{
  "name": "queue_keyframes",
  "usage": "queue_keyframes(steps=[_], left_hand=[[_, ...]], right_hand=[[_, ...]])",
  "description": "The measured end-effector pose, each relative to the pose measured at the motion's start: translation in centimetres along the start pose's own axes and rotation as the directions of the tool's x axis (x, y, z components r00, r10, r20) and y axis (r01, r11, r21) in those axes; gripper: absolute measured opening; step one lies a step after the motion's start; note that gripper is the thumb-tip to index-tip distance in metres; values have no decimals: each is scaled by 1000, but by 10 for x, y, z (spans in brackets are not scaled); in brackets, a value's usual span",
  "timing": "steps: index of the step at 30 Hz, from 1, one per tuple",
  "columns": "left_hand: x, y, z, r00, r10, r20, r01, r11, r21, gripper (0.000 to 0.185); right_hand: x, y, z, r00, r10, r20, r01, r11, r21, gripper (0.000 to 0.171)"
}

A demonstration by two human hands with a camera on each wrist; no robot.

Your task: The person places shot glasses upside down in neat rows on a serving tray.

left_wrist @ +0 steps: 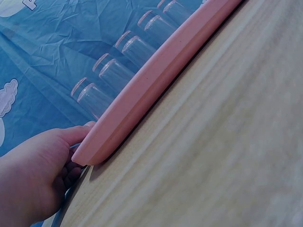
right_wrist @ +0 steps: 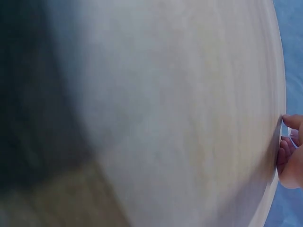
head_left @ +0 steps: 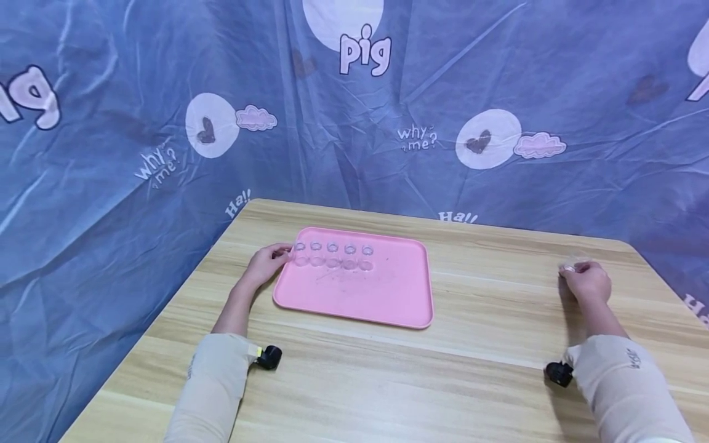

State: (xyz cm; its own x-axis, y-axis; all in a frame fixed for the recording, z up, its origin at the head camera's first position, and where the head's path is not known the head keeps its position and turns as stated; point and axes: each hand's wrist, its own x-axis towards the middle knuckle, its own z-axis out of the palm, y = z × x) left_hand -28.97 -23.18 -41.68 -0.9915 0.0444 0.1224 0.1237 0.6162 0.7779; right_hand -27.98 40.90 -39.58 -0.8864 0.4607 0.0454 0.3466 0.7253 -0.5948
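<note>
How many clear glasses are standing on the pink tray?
5 clear glasses stand in one row along the far edge of the pink tray, starting at its far left corner beside the left hand. The right hand may hold another, unclear.

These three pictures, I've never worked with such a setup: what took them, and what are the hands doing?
No machine here: a person works with bare hands. The wide picture comes from a head camera; the other two from cameras strapped to each wrist. On the wooden table lies a pink tray with a row of five small clear cups along its far edge. The left hand grips the tray's far left corner. The right hand sits well to the right, fingers curled round something small and clear, possibly another cup. The right wrist picture is too blurred to help.
</note>
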Motion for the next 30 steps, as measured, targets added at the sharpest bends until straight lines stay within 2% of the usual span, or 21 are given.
queue_keyframes(steps=[5,11,19,30], left_hand=[[0,-1,1,1000,4,-1,-4,1000,4,33],[1,-1,0,1000,2,1,-2,1000,10,34],[-1,1,-1,1000,12,1,-12,1000,3,34],[0,0,-1,1000,-7,8,7,1000,-1,34]], right_hand=[[-1,0,-2,1000,-18,25,18,1000,-14,41],[-2,-8,-6,991,-119,60,120,992,-27,42],[-9,-29,-9,969,-237,62,239,971,-17,36],[-22,-56,5,926,-367,83,368,930,11,30]])
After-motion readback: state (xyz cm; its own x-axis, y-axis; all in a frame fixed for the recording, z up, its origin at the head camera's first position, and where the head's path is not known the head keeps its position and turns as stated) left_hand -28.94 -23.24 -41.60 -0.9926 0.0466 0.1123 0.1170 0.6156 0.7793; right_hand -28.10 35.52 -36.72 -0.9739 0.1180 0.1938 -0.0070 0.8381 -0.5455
